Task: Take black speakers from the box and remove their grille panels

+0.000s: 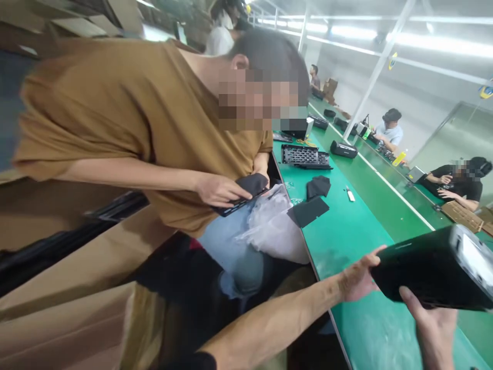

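A black, box-shaped portable speaker (419,267) with a pale, shiny end is held up above the green bench at the lower right. My left hand (360,277) grips its left end, fingertips on the upper edge and the rest partly hidden behind it. From below, my right hand (435,321) supports the speaker, its thumb pressed against the near face and its other fingers out of sight.
A co-worker in a brown shirt (150,113) sits close at left, handling a black panel (241,200). On the bench (331,241) lie black sheets (308,211), a perforated black grille (304,155) and a small white bottle (350,194). Another speaker (344,149) stands farther along. Cardboard (69,329) fills the lower left.
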Tool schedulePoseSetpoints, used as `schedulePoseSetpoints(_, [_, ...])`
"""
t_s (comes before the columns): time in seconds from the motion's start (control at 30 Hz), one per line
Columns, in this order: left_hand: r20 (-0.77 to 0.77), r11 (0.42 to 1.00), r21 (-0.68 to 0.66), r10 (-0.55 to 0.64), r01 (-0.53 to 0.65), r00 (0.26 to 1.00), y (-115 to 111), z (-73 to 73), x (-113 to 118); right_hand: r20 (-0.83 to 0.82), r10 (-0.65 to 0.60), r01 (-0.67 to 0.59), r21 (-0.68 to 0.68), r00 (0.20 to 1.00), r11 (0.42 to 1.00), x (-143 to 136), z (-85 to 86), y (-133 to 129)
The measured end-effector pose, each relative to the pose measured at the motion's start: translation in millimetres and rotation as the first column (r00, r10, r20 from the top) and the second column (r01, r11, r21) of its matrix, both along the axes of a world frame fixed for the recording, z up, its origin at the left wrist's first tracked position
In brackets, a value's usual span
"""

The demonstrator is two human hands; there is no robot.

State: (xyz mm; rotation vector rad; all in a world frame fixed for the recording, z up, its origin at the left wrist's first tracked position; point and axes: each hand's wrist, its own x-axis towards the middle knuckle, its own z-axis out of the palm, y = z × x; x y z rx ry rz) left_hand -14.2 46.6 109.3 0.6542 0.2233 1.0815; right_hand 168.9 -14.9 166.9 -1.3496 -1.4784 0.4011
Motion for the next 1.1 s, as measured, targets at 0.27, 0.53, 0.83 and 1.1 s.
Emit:
schedulePoseSetpoints(0.27, [-0.404,0.786,0.601,0.454,-0.143,0.794,7,51.2,-52,0.821,-0.130,-0.140,0.247,0.556,0.959,46,18.8,15])
schedulePoseSetpoints(0.53, [-0.337,0.832,0.513,0.421,-0.210,0.842,7,18.8,-58,0.421,0.040,-0.058,0.031,0.906,0.998,64,-2.5,-21])
schedulePoseSetpoints(0.83, [-0.314,0.835,0.512,0.402,-0.203,0.860,8,20.1,-58,0.034,-0.065,0.068,-0.096,0.997,0.993,35,-8.4,-50])
schedulePoseSetpoints(1.1, [-0.519,0.895,0.421,0.374,-0.151,0.768,27,-6.9,-48,-0.052,-0.052,0.038,-0.253,0.997,0.967,73,-53.4,-9])
